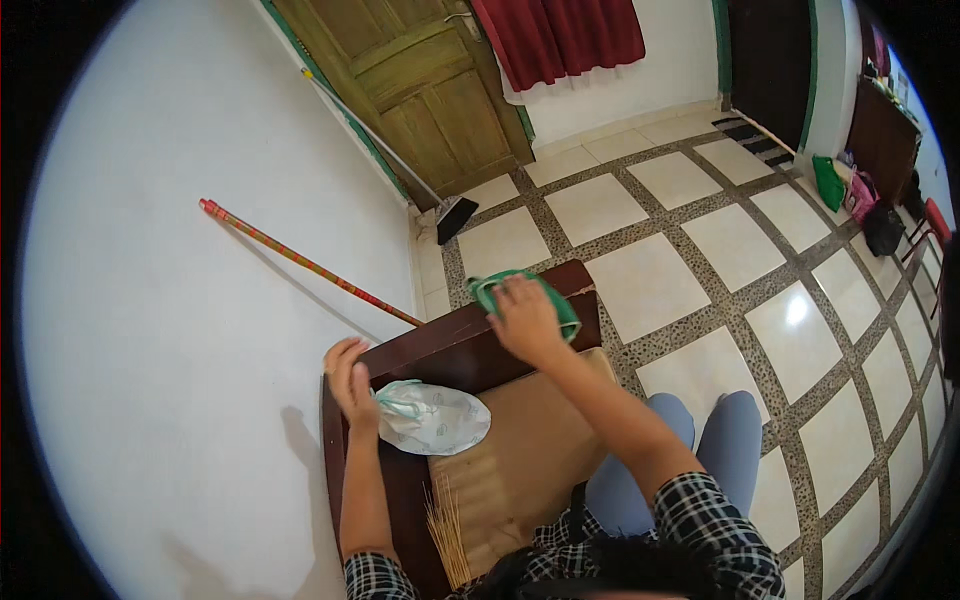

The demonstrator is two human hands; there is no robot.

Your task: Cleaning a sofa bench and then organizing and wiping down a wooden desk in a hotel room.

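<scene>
My right hand (pixel 527 321) presses a green cloth (pixel 564 313) with a pale edge onto the top of a dark red-brown wooden armrest (pixel 442 335). The fingers lie over the cloth. At the armrest's wall end is my left hand (pixel 351 382), its fingers curved and thumb apart, with nothing visible in it; whether it touches the wood is unclear. Close to that hand, a white printed drawstring bag (pixel 442 420) with pale green ties rests against the inside of the armrest. Below it spreads a tan seat cushion (pixel 525 442), partly hidden by my right arm.
A bundle of thin sticks (pixel 448 536) lies along the seat's left side. Behind the armrest, a red-and-yellow patterned pole (pixel 300 259) leans on the white wall. A broom (pixel 456 217) stands near a wooden door (pixel 427 90). Bags (pixel 859 193) sit at far right on the tiled floor.
</scene>
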